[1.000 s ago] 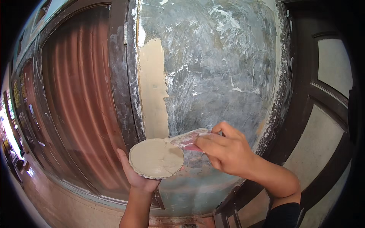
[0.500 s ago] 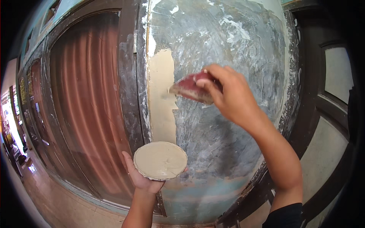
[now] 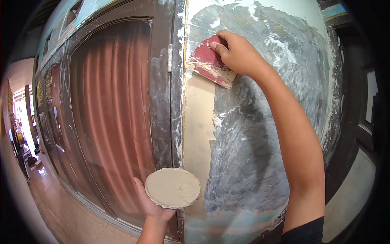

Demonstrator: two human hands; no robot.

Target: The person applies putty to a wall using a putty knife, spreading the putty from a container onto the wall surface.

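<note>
My left hand [image 3: 151, 205] holds up a round plate [image 3: 173, 188] covered with smooth beige putty, low in the middle of the view. High on the wall, my right hand [image 3: 238, 53] grips a red putty scraper [image 3: 210, 62] whose smeared blade lies flat against the surface. The scraper sits at the top of a beige strip of fresh putty [image 3: 198, 122] that runs down the left edge of the scuffed grey-blue wall panel [image 3: 260, 134]. My right arm stretches up across that panel.
A dark wooden frame post [image 3: 164, 101] borders the putty strip on the left. Beyond it a reddish curtain [image 3: 109, 122] hangs behind glass. A dark door frame [image 3: 353, 122] stands at the right. A tiled corridor floor [image 3: 48, 195] runs off at the lower left.
My right hand lifted the scraper off the plate and moved it up the wall to the top of the putty strip. The plate stayed low in my left hand.
</note>
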